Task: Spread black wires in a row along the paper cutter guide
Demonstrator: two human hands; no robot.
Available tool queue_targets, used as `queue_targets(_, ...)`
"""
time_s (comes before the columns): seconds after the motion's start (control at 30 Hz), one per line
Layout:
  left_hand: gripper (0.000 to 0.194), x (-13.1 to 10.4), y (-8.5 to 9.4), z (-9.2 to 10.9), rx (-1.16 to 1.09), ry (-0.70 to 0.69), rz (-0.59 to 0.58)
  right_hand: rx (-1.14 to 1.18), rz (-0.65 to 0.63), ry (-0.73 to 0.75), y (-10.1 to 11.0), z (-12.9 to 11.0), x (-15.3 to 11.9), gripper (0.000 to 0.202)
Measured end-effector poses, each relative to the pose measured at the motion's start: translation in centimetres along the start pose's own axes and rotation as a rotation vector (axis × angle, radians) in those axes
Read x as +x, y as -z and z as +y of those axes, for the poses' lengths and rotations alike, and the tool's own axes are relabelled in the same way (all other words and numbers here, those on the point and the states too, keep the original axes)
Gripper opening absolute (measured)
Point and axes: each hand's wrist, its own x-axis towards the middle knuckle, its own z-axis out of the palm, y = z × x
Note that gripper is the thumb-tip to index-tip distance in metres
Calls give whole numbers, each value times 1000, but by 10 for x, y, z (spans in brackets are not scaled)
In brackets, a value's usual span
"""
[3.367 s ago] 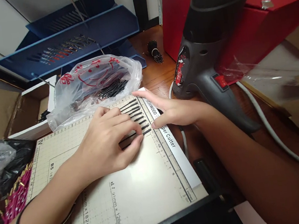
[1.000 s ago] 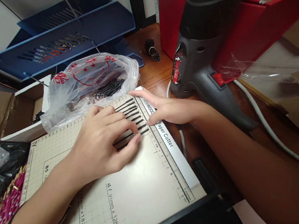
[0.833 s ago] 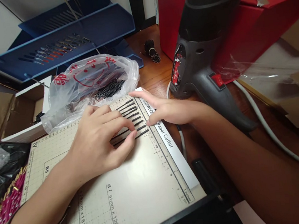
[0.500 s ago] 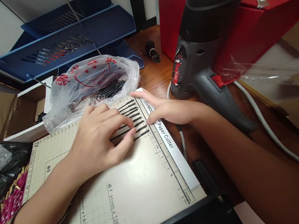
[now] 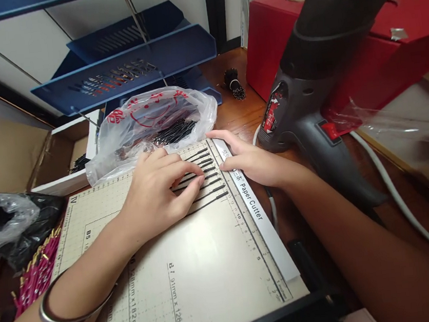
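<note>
Several thin black cords (image 5: pixel 214 198) with thicker dark ends lie side by side in a row across the cream paper cutter (image 5: pixel 207 265). Over them is my left hand (image 5: pixel 167 187), palm down, with thumb and forefinger pinched on one black cord near its end. My right hand (image 5: pixel 249 159) rests at the cutter's right edge, fingers apart. Its thumb tip is near the cord ends by the white strip (image 5: pixel 262 222) printed "Paper Cutter", and its forefinger reaches the far corner. The curled fingers of my left hand hide parts of the cords.
Behind the cutter sits a clear plastic bag (image 5: pixel 113 141) holding black cords (image 5: pixel 176 131). A grey heat gun (image 5: pixel 304 104) stands right, before a red box (image 5: pixel 267 46). A blue rack (image 5: pixel 181 43), an open carton (image 5: pixel 58 184) and pink cords (image 5: pixel 37 277) are also around.
The view has shifted, so everything appears farther right and lower. Along the row, my left-hand pinch and right thumb have moved slightly away from me, past the nearest cords.
</note>
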Motion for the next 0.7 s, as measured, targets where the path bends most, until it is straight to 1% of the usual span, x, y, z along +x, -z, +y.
queue_targets(0.13,22,-1,-2,-1,-16,9,-1,94,-43,2,2,0,-1,85)
queue_targets(0.33,20,-1,-5,-3,-26,35,-29,97,-85,-58,4,-1,-2,89)
queue_targets(0.53,17,-2,-2,-8,-4,21,-5,61,-70,-104,3,-7,-5,96)
queue_targets(0.7,16,-2,-3,-8,-3,10,3,49,-55,-125,1,-11,-5,99)
